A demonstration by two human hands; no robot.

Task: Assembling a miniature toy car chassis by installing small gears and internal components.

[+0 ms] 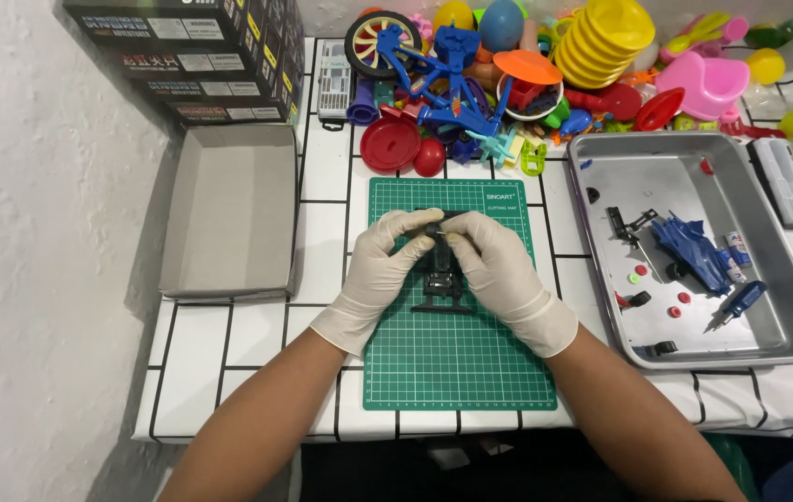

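A small black plastic toy car chassis (440, 270) is gripped at its far end by both the gloved left hand (385, 263) and right hand (492, 263), over the green cutting mat (457, 363). A part appears to be mid-fitting; steady pressure seems needed.

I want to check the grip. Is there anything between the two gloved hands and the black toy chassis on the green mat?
Nothing visible. The left hand and right hand both grip the top of the black toy chassis directly, above the green cutting mat. Only the white gloves lie between skin and part.
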